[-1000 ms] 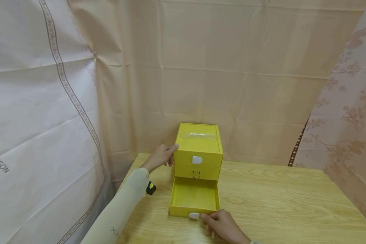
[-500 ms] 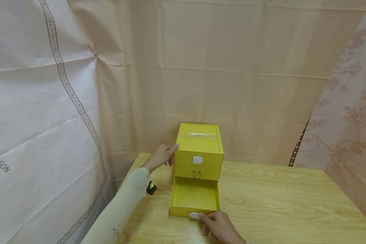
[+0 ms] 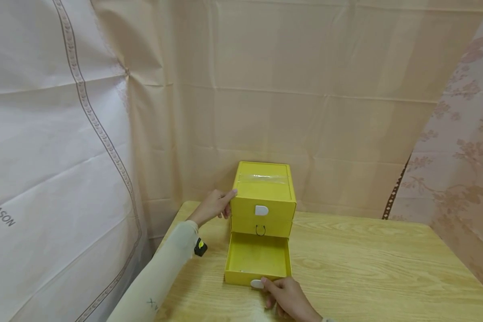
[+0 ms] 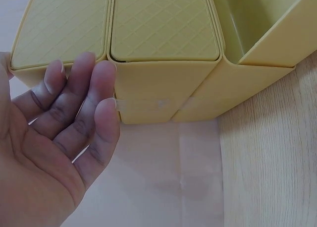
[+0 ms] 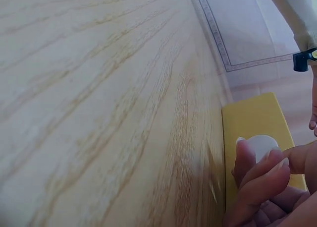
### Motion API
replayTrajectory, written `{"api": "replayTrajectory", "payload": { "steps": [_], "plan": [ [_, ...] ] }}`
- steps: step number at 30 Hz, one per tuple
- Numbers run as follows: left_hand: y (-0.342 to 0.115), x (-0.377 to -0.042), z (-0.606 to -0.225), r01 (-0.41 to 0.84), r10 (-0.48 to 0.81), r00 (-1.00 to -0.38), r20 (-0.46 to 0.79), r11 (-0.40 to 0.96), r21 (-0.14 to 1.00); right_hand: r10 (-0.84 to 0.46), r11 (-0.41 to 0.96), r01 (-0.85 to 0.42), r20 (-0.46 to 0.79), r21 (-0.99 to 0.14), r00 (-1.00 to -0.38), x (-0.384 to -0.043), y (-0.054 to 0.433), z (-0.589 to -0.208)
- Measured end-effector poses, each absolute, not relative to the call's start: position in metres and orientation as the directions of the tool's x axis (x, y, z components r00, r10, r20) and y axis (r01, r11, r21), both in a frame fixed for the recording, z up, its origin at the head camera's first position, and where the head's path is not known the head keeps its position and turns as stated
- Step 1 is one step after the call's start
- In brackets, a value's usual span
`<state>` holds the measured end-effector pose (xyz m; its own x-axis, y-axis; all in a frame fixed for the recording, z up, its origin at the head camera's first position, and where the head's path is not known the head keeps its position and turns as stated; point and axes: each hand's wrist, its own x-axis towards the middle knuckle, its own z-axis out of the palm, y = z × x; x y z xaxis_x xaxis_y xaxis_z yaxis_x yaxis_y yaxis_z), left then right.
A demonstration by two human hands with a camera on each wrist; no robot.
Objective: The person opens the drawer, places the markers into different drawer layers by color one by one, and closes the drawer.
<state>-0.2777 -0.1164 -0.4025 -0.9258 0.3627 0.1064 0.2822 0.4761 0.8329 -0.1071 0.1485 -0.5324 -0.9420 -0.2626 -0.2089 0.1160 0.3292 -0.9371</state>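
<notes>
A yellow drawer box with stacked drawers stands on the table in the head view. Its bottom drawer is pulled out and bears a white pull tab. My right hand has its thumb and curled fingers at that tab, covering the tab's right end; the right wrist view shows the fingertips around the white tab. At the box's left side is my left hand, thumb at the top front edge. In the left wrist view its fingers lie loosely bent against the yellow side.
The box stands near the back of the wooden table, close to a beige cloth backdrop. The upper drawers are closed; one has a white tab, another a dark loop. A pale printed cloth hangs at left.
My right hand has shifted slightly left, so its thumb now covers more of the bottom drawer's tab. The drawer stays pulled out, and my left hand keeps its place on the box.
</notes>
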Motion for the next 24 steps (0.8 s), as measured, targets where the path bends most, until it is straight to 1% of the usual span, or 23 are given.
{"api": "replayTrajectory", "payload": {
  "steps": [14, 24],
  "plan": [
    [-0.1154, -0.2785, -0.4004, 0.297, 0.365, -0.923, 0.122, 0.473, 0.83, -0.237, 0.301, 0.166, -0.242, -0.939, -0.941, -0.1092, 0.1476, -0.5296],
    [-0.1157, -0.277, -0.4032, 0.284, 0.351, -0.929, 0.115, 0.478, 0.831, -0.222, 0.326, 0.151, -0.231, -0.933, -0.947, -0.1163, 0.1488, -0.531]
  ]
}}
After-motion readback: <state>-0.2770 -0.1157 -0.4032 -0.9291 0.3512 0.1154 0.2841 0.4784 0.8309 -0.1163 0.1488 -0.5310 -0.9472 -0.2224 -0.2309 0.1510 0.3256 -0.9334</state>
